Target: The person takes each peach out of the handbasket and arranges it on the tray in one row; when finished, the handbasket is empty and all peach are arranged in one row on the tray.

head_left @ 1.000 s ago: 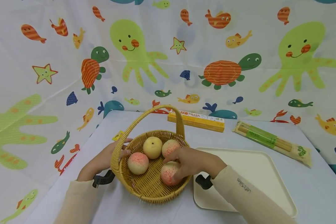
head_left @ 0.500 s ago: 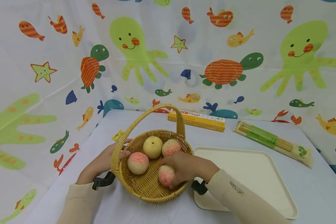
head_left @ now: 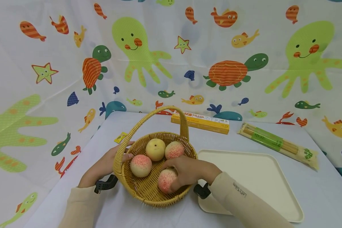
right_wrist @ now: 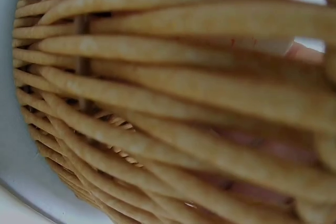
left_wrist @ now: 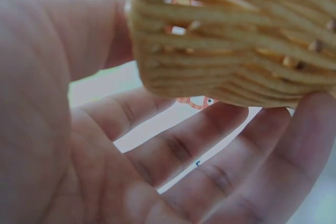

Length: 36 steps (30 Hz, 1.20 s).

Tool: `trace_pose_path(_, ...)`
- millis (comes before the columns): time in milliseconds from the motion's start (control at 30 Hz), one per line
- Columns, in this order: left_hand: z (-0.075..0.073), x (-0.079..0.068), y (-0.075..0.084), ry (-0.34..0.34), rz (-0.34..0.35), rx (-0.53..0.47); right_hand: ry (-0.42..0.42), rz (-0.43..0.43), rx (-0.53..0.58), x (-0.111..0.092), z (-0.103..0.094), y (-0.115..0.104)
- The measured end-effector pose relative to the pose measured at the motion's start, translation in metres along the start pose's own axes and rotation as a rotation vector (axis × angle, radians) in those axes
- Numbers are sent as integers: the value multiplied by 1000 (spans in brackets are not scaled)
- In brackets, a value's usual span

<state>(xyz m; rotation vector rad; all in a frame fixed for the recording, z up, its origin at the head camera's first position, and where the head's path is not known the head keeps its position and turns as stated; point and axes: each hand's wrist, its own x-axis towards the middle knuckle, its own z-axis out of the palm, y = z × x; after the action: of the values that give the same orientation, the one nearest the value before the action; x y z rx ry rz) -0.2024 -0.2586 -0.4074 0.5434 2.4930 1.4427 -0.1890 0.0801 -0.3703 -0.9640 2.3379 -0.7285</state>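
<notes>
A wicker basket [head_left: 146,190] with a tall arched handle stands in the middle of the table in the head view. My left hand [head_left: 105,163] holds its left rim, the thumb inside; in the left wrist view the fingers [left_wrist: 184,145] lie against the outside of the weave. Inside the basket, my right hand [head_left: 192,171] grips a pink-speckled peach [head_left: 166,181] at the lower right, thumb and fingers around it. Two similar peaches, one left [head_left: 141,165] and one at back right [head_left: 174,149], and a yellow fruit [head_left: 155,149] lie there too. Basket weave hides most of that hand in the right wrist view.
A cream tray [head_left: 245,177] lies right of the basket, partly under the right forearm. Behind are a yellow pasta box [head_left: 200,123] and a long packet of noodles [head_left: 277,144]. A small yellow packet [head_left: 121,137] sits beyond my left hand.
My right hand has closed around the lower-right peach and shifted it a little to the left inside the basket. The left hand stays at the rim.
</notes>
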Motion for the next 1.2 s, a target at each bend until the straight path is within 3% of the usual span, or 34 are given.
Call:
trace_pose_path(667, 0, -4, 1, -2, -19, -22, 57, -42, 90, 2, 2, 2)
trace_pose_path(1200, 2, -1, -1, -4, -14, -29, 79, -73, 60, 3, 4, 5)
